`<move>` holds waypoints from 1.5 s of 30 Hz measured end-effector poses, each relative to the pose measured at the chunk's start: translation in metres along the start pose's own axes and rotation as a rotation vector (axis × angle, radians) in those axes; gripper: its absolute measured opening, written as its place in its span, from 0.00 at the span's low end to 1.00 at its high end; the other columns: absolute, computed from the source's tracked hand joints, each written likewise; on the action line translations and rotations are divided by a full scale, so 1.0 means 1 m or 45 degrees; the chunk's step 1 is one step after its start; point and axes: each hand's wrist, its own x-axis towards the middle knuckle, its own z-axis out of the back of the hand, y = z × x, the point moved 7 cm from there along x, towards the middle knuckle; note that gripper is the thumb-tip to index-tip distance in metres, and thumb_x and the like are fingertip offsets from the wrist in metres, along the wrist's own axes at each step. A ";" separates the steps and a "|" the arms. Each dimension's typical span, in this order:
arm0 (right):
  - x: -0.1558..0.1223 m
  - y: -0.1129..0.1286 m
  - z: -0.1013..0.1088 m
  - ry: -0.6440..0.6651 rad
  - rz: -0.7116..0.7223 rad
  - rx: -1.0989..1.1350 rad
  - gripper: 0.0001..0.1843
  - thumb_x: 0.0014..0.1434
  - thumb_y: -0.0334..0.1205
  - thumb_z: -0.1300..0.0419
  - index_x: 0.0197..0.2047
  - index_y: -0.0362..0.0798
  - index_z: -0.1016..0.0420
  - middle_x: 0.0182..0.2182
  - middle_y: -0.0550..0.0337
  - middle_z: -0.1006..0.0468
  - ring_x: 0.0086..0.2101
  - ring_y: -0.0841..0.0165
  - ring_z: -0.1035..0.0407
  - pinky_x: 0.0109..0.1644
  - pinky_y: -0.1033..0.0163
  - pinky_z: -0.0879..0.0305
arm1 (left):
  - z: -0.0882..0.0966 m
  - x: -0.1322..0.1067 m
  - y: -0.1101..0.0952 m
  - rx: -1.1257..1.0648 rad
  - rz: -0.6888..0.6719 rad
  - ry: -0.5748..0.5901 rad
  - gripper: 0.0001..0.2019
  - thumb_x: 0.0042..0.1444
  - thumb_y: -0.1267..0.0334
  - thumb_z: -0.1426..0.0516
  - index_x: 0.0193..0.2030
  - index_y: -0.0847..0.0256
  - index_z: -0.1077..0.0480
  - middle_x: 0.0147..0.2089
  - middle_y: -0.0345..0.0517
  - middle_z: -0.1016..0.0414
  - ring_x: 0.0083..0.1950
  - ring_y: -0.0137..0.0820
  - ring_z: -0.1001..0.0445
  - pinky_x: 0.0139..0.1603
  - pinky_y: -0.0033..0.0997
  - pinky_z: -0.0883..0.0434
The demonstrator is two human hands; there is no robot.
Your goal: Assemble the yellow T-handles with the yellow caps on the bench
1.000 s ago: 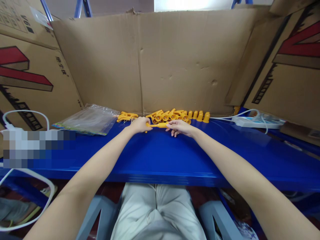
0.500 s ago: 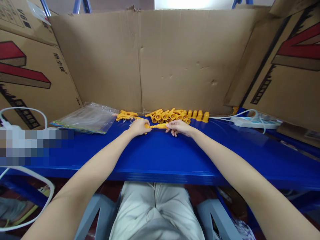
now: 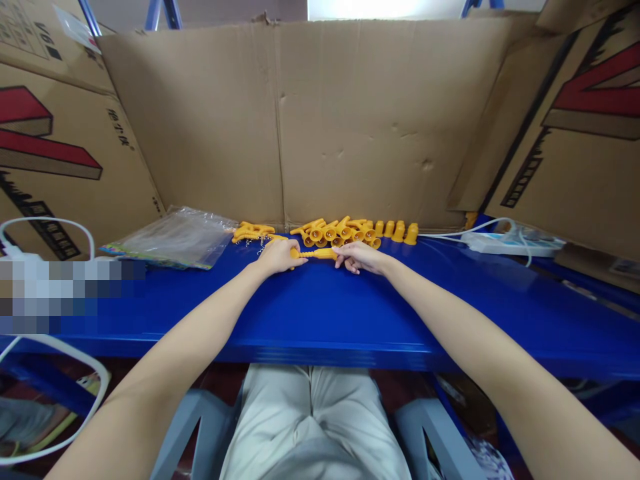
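A yellow plastic rod (image 3: 323,253) with a ribbed or twisted shaft lies level between my hands, just above the blue table. Its left end is pinched in my left hand (image 3: 275,257), closed with thumb and forefinger together. My right hand (image 3: 361,256) grips the right end with closed fingertips, the other fingers curled loosely below. Both ends are partly hidden by fingers. Right behind the hands lies a row of yellow bell-mouthed pieces (image 3: 330,233). Yellow pieces with small metal chains (image 3: 253,230) are beside my left hand. Small yellow cups (image 3: 398,232) stand to the right.
A clear plastic bag (image 3: 175,237) lies at left on the blue table (image 3: 320,310). Cardboard (image 3: 350,120) walls the back and sides. A white power strip (image 3: 510,244) with cables sits at right. A white cable (image 3: 95,363) loops at the left edge.
My right hand has shifted very slightly to the right, and its fingers on the rod's end have moved a little. My left hand stays almost in place, still pinching the rod.
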 end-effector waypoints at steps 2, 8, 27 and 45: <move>-0.001 0.001 0.001 -0.019 -0.008 -0.054 0.17 0.63 0.44 0.42 0.27 0.42 0.31 0.21 0.58 0.24 0.11 0.80 0.43 0.11 0.73 0.48 | 0.001 0.000 0.000 -0.003 0.002 -0.002 0.16 0.47 0.47 0.40 0.35 0.58 0.28 0.27 0.41 0.25 0.33 0.34 0.28 0.34 0.29 0.38; -0.002 0.005 0.004 -0.049 0.042 -0.160 0.18 0.60 0.50 0.39 0.26 0.44 0.32 0.21 0.61 0.26 0.11 0.81 0.44 0.11 0.72 0.50 | 0.000 0.001 -0.001 0.001 -0.004 0.007 0.17 0.47 0.46 0.40 0.34 0.58 0.29 0.27 0.41 0.24 0.34 0.34 0.27 0.34 0.28 0.38; -0.013 0.045 -0.023 -0.230 0.909 -1.424 0.14 0.57 0.39 0.38 0.47 0.45 0.25 0.43 0.48 0.22 0.47 0.57 0.30 0.52 0.52 0.41 | -0.005 0.003 0.001 -0.186 -0.007 0.023 0.16 0.44 0.47 0.38 0.30 0.58 0.30 0.23 0.37 0.28 0.30 0.30 0.30 0.30 0.27 0.40; -0.003 0.033 -0.011 -0.154 0.557 -1.039 0.18 0.59 0.47 0.43 0.43 0.41 0.23 0.36 0.53 0.21 0.34 0.66 0.29 0.38 0.64 0.37 | 0.003 -0.001 -0.012 0.044 -0.054 -0.009 0.18 0.48 0.45 0.40 0.38 0.56 0.29 0.28 0.40 0.26 0.34 0.35 0.27 0.31 0.28 0.40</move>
